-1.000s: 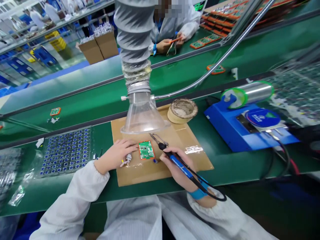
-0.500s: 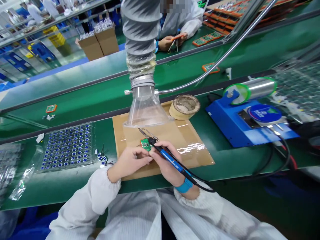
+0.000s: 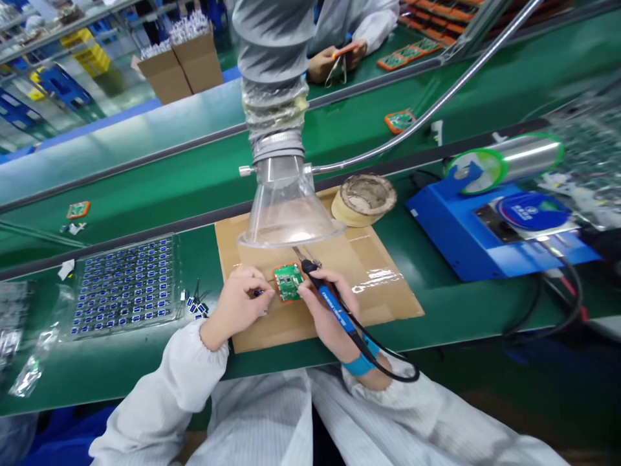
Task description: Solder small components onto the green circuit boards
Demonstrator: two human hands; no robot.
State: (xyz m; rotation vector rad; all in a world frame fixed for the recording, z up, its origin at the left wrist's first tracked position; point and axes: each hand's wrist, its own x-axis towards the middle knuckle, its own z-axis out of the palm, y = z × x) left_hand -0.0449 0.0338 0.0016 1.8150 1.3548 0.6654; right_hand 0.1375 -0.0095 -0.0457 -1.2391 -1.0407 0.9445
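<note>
Right hand: closed around the soldering iron, fingertips at the board's near right edge.
Left hand: thumb and fingertips together, seemingly pinching a small blue part just left of the board.
Circuit board: flat on the cardboard, between the hands.
Progress: board and part look positioned; the iron's tip appears beyond the board's far edge, so soldering seems undone, though joints are too small to tell.
Loose parts: on the bench, beside the filled tray.
Fume hood: just beyond the board.

The left hand partly hides a small blue part — the grey hose is cut off above
</note>
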